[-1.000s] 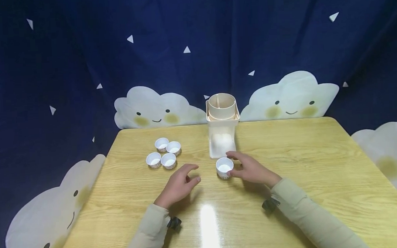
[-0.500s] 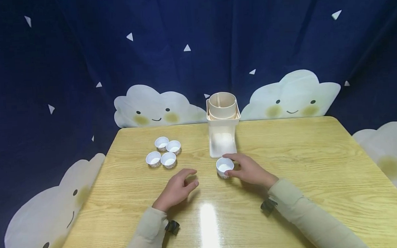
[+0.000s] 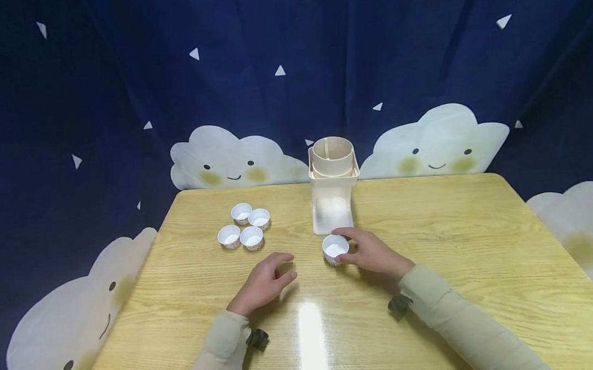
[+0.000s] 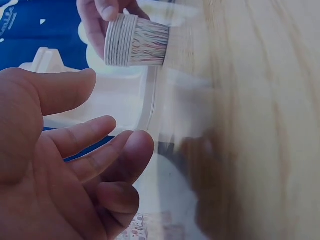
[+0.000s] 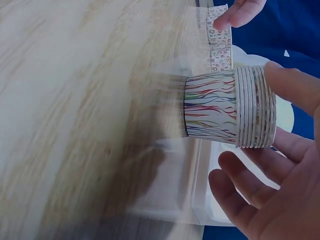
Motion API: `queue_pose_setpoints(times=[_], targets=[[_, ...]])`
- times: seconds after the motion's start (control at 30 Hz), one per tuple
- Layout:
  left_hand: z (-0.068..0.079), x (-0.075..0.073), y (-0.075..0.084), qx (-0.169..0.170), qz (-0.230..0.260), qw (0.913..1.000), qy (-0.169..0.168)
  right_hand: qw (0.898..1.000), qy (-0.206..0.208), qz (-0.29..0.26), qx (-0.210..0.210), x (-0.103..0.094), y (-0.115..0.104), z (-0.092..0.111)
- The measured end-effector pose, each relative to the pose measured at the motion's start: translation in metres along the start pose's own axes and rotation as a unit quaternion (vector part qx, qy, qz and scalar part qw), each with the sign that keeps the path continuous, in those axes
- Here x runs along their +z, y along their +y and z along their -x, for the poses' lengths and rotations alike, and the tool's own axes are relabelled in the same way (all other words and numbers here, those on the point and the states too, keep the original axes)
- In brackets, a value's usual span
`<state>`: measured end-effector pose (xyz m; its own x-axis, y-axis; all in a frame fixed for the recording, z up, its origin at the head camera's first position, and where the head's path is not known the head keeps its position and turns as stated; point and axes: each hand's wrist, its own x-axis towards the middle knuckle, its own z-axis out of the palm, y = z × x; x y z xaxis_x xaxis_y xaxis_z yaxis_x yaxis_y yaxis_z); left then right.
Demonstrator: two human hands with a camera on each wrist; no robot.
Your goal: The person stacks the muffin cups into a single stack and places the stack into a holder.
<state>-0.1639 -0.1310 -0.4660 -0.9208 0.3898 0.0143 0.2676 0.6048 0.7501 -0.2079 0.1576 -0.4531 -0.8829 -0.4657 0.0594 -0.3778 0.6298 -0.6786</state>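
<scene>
A nested stack of small paper baking cups (image 3: pixel 333 256) stands upright on the table, just in front of the cream dispenser's base. My right hand (image 3: pixel 374 251) holds the stack near its rims, thumb on the near side and fingers round the far side. Its lowest cup shows wavy coloured lines in the right wrist view, with several rims (image 5: pixel 255 107) piled above. My left hand (image 3: pixel 261 280) hovers over the table left of the stack, fingers loosely bent and holding nothing. Beyond it, to the left, several single baking cups (image 3: pixel 251 239) stand grouped, open side up.
A cream dispenser (image 3: pixel 332 189) with a round open top stands at the table's back edge, its flat base (image 3: pixel 331 219) reaching forward. The wooden table (image 3: pixel 453 244) extends to both sides. A dark blue curtain (image 3: pixel 250 43) with white clouds hangs behind.
My right hand has shifted slightly left, its fingers reaching further round the stack. The left hand has drawn a little left. The stack and the single cups stay in place.
</scene>
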Motion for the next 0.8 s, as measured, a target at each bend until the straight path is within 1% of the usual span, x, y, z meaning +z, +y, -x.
queue_pose_setpoints(times=[0.17,0.33,0.57,0.8], targets=[[0.0007,0.0002,-0.0015,-0.002,0.001,1.0000,0.000,1.000,-0.011,-0.029,-0.001,0.0013,0.0031,0.0010],[0.0005,0.0000,-0.0022,-0.003,0.005,1.0000,0.000,0.999,-0.011,-0.051,-0.002,0.0016,0.0055,0.0020],[0.0012,-0.0005,-0.0046,-0.010,0.011,0.9999,-0.004,0.998,-0.009,-0.059,0.026,0.0018,0.0085,0.0007],[0.0028,-0.0015,-0.0074,-0.014,0.013,0.9998,-0.002,0.997,-0.011,-0.068,0.024,0.0024,0.0102,-0.0008]])
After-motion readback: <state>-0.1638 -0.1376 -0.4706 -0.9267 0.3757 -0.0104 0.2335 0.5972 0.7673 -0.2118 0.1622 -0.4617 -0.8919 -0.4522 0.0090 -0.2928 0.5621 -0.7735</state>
